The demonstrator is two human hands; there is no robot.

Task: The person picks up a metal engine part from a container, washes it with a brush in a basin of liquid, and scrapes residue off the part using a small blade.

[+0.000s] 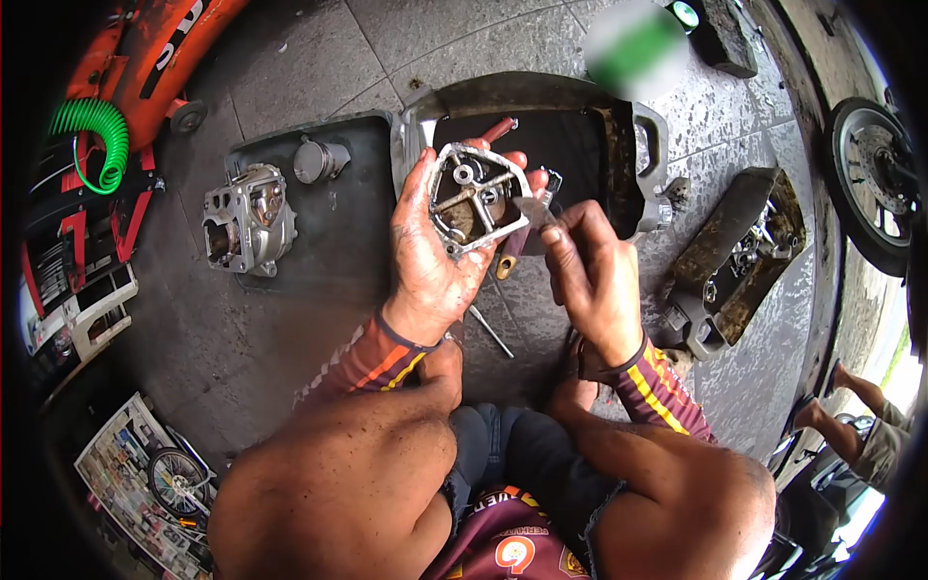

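A silver metal cover [478,198] with an open, ribbed inside is held up in my left hand [435,232], its fingers wrapped behind and around the edge. My right hand [592,275] pinches a small flat blade [534,211], whose tip meets the cover's right rim. Just below the cover, a dark red handle with a brass-coloured end [507,263] shows in part. A thin metal rod [491,332] lies on the floor below my hands.
To the left, a dark tray [333,253] holds an engine part [249,220] and a piston [320,159]. Behind my hands lies a cut-open black container [650,145]; another [739,256] with small metal parts is at right. A wheel [873,174] stands far right, near another person's legs [841,430].
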